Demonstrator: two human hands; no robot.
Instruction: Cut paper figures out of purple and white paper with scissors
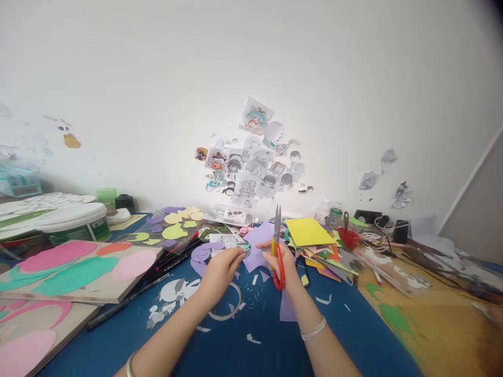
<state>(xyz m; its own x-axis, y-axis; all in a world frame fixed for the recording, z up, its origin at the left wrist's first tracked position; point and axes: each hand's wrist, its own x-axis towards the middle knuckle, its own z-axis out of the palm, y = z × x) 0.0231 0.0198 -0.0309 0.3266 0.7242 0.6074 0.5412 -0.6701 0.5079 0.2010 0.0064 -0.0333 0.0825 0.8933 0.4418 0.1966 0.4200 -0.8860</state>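
Holds scissors [277,230] with red and yellow handles in the right hand [286,268], slightly right of the center of the frame, with the blades pointing upward and almost together. Grips the handles against the palm, with thumb and index finger of this hand extending toward the left. Pinches a small piece [247,247], greenish at one end, between the fingertips of the left hand [219,270], near the center of the frame. Cannot identify this piece exactly, because of its small size. Can see a purple sheet [257,257] behind and between the two hands, but cannot tell about any contact with them. Wears a bangle [131,365] on the left wrist and a bracelet [314,329] on the right one. Has a pale ring [223,317] under the left hand, lying on the blue bench [243,361] among paper scraps, with grey-and-white cutouts [173,290] to the left. Can see a yellow sheet [308,232] on a pile of coloured paper right of center, and a red bowl [349,240] farther right. Can see at the left a board [94,288] with pink and green shapes, at the center a lying bottle [231,215], and above it many drawings [248,187] on the wall.
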